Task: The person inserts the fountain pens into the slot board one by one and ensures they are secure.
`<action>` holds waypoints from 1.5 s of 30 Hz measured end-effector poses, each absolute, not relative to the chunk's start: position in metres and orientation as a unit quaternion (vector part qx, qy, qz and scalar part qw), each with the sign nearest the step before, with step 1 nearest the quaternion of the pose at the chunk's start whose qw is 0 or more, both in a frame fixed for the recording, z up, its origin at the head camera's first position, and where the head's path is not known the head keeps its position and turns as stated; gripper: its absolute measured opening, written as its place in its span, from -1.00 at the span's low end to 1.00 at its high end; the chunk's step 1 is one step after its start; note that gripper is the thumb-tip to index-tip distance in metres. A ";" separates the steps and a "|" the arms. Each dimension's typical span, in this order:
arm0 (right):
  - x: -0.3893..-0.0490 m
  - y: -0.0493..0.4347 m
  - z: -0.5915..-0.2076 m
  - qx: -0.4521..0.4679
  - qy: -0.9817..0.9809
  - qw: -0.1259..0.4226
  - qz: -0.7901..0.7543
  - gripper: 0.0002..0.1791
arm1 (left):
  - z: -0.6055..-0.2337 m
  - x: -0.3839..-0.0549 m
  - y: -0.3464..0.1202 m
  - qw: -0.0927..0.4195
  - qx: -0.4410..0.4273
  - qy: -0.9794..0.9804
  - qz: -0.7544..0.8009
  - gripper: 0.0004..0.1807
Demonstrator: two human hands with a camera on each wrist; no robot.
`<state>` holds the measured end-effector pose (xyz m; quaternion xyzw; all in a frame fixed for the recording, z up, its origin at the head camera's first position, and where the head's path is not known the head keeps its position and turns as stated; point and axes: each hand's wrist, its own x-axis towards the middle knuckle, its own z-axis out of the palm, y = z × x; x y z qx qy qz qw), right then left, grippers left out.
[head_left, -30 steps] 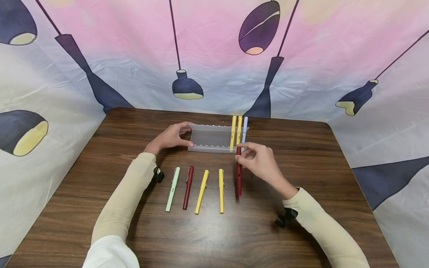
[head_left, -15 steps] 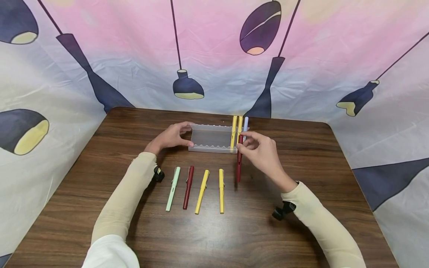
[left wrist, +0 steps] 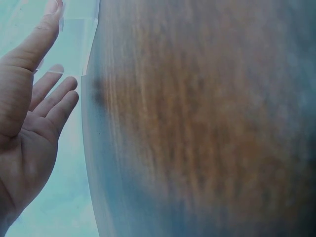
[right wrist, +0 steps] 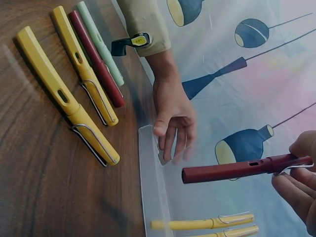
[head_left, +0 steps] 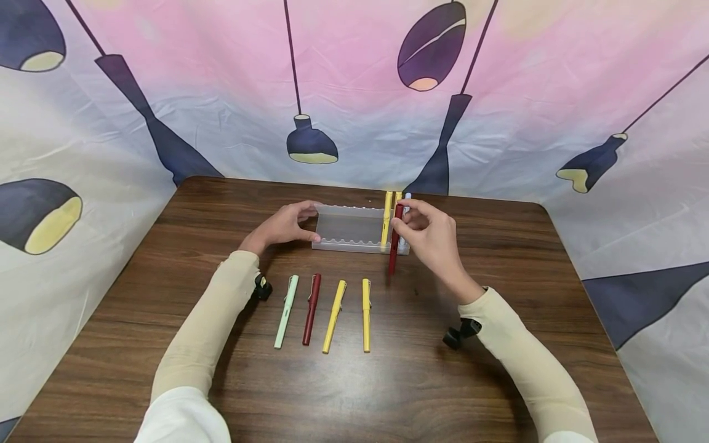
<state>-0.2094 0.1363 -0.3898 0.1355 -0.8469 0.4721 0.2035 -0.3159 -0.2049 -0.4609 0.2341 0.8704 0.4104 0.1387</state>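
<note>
Presumably for steadiness, the left hand (head_left: 285,224), fingers spread, braces a rack (head_left: 354,247) near the table's far edge (head_left: 266,189); the right hand (head_left: 434,237) pinches a red pen (head_left: 394,244).

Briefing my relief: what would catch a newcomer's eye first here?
Likely the dark red pen pinched in the right hand, near the right end of the clear rack. Next, four loose pens side by side on the table in front. Behind, the pink-and-blue cloth with dark printed lamps.
</note>
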 end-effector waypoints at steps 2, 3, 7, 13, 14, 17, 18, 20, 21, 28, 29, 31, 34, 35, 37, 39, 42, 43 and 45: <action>-0.213 0.135 -0.390 0.135 -0.844 0.208 0.476 -0.66 | -0.461 -0.316 -0.205 0.139 0.234 0.871 0.409 -0.04; -0.214 0.135 -0.390 0.136 -0.842 0.209 0.479 -0.66 | -0.461 -0.316 -0.205 0.139 0.234 0.871 0.409 -0.05; -0.221 0.132 -0.390 0.139 -0.834 0.211 0.490 -0.65 | -0.461 -0.316 -0.206 0.140 0.233 0.872 0.407 -0.04; -0.232 0.128 -0.394 0.145 -0.819 0.224 0.507 -0.65 | -0.461 -0.316 -0.206 0.140 0.234 0.871 0.408 -0.05; -0.234 0.127 -0.395 0.146 -0.816 0.226 0.511 -0.66 | -0.461 -0.316 -0.206 0.141 0.235 0.871 0.408 -0.06; -0.239 0.126 -0.399 0.148 -0.811 0.234 0.516 -0.66 | -0.461 -0.316 -0.206 0.143 0.236 0.870 0.408 -0.05; -0.240 0.125 -0.399 0.147 -0.810 0.237 0.516 -0.65 | -0.461 -0.316 -0.206 0.144 0.236 0.870 0.407 -0.04; -0.243 0.124 -0.401 0.145 -0.809 0.242 0.516 -0.65 | -0.461 -0.316 -0.206 0.145 0.238 0.871 0.405 -0.03; -0.244 0.124 -0.402 0.144 -0.808 0.244 0.516 -0.66 | -0.461 -0.316 -0.206 0.146 0.238 0.871 0.404 -0.03; -0.256 0.120 -0.408 0.143 -0.804 0.251 0.520 -0.65 | -0.462 -0.316 -0.206 0.142 0.241 0.868 0.410 -0.04; -0.258 0.119 -0.409 0.142 -0.803 0.250 0.522 -0.64 | -0.462 -0.316 -0.206 0.142 0.242 0.867 0.411 -0.04; -0.261 0.118 -0.411 0.143 -0.803 0.250 0.522 -0.63 | -0.462 -0.316 -0.206 0.140 0.245 0.866 0.413 -0.05; -0.265 0.115 -0.414 0.145 -0.803 0.249 0.522 -0.62 | -0.462 -0.316 -0.207 0.137 0.245 0.866 0.415 -0.06; -0.266 0.114 -0.415 0.145 -0.803 0.249 0.522 -0.62 | -0.462 -0.316 -0.207 0.137 0.244 0.866 0.414 -0.05; -0.268 0.113 -0.417 0.143 -0.804 0.249 0.521 -0.62 | -0.462 -0.316 -0.207 0.137 0.242 0.867 0.413 -0.05; -0.270 0.111 -0.419 0.139 -0.805 0.248 0.521 -0.62 | -0.462 -0.316 -0.207 0.139 0.241 0.868 0.411 -0.04; -0.273 0.108 -0.422 0.137 -0.805 0.251 0.520 -0.63 | -0.461 -0.316 -0.207 0.143 0.243 0.869 0.407 -0.03; -0.274 0.108 -0.424 0.139 -0.804 0.252 0.520 -0.63 | -0.461 -0.316 -0.207 0.145 0.243 0.869 0.406 -0.03; -0.275 0.107 -0.426 0.141 -0.804 0.257 0.518 -0.63 | -0.461 -0.317 -0.207 0.146 0.243 0.869 0.405 -0.03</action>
